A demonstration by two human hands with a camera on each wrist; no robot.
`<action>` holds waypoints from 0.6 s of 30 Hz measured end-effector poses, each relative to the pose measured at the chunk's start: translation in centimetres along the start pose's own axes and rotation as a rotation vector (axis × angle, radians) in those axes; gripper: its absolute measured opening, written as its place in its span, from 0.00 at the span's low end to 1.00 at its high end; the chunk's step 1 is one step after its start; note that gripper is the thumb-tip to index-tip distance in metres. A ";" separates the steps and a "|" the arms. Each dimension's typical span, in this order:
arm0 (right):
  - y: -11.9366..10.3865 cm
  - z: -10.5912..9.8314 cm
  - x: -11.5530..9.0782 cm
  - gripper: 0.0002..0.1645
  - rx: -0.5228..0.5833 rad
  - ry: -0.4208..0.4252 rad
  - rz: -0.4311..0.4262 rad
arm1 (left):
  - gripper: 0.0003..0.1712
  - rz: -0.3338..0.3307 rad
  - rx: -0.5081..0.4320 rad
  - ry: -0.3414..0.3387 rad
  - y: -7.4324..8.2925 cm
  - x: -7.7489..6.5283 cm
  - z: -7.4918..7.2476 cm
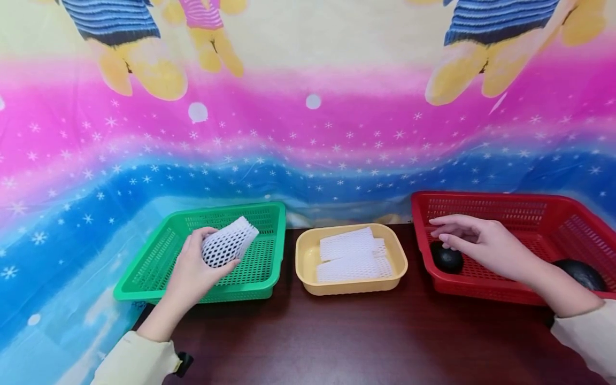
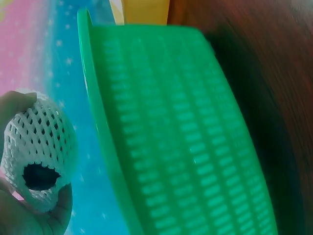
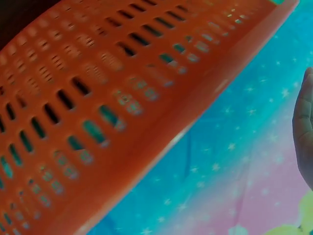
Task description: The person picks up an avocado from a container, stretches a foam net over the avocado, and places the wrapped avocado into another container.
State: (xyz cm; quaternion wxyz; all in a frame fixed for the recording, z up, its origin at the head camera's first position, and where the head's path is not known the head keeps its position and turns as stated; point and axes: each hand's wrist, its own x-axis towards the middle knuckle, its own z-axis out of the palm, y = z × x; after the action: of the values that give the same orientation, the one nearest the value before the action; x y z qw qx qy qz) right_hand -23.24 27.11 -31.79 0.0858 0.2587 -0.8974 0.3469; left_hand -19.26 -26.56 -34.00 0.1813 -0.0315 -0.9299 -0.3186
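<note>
Over the green basket (image 1: 276, 272), my left hand (image 1: 190, 272) grips a white foam net sleeve (image 1: 230, 243) with a dark rounded thing inside it. In the left wrist view this dark thing (image 2: 41, 177) shows through the sleeve's open end, its kind unclear. My right hand (image 1: 495, 248) is held over the red basket (image 1: 486, 291), fingers extended and loosely bent, with nothing visible in it. Just below its fingertips lies a dark, smooth, rounded object (image 1: 447, 260), avocado-like. A larger dark object (image 1: 583, 274) sits at the basket's right, partly hidden by the wrist.
Between the baskets stands a pale yellow tray (image 1: 353, 289) holding several flat white foam net sleeves (image 1: 348, 251). Everything stands on a dark brown table (image 1: 337, 337). A colourful printed cloth (image 1: 313, 139) hangs behind, close to the baskets' far rims.
</note>
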 end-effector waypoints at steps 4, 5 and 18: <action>1.2 -0.2 0.0 0.25 -0.061 -0.010 0.040 | 0.45 -0.030 0.001 0.008 -1.3 0.3 -0.5; 1.5 -0.2 0.0 0.25 -0.075 -0.021 0.059 | 0.46 -0.044 -0.002 0.006 -1.7 0.4 -0.6; 4.8 0.5 0.3 0.35 -0.238 -0.182 0.224 | 0.52 -0.255 0.001 -0.065 -6.4 1.6 -2.2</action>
State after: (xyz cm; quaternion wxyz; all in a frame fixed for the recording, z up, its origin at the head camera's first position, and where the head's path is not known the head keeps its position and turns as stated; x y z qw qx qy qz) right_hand -25.97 29.67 -34.85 -0.0050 0.1754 -0.9594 0.2210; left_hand -21.18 -33.05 -35.55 0.1093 0.0766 -0.9319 -0.3373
